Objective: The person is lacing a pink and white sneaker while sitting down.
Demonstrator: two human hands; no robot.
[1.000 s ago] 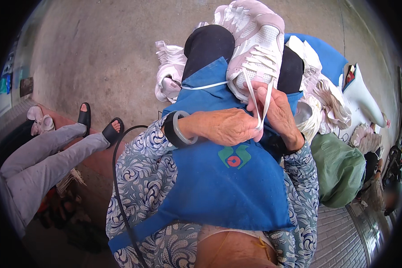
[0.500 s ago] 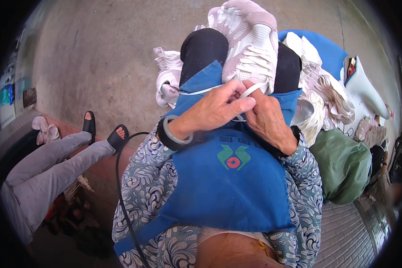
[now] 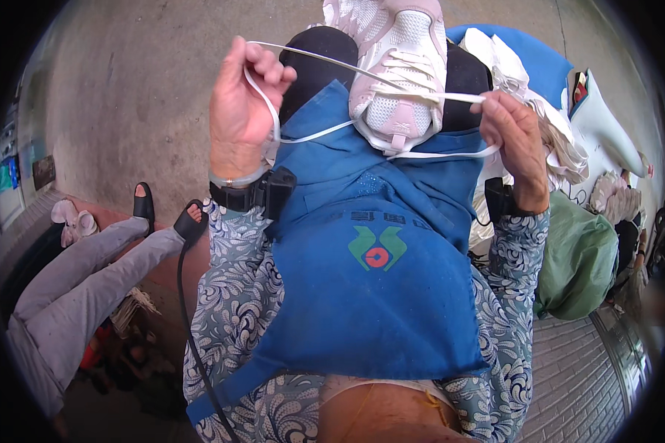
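At upper centre, a pink-and-white shoe (image 3: 400, 111) lay between the left hand (image 3: 245, 107) and right hand (image 3: 517, 136), both partly curled, each pinching its white lace (image 3: 462, 97).

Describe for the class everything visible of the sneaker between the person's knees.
The sneaker looks like white mesh with pale pink overlays and a pink-panelled tongue. It lies between the knees, upper upward, toe pointing away, cropped by the picture's edge. White laces cross it, untied, held out sideways by the left hand and right hand. Neither hand touches the upper.

The head fisheye looks steeply down; near.
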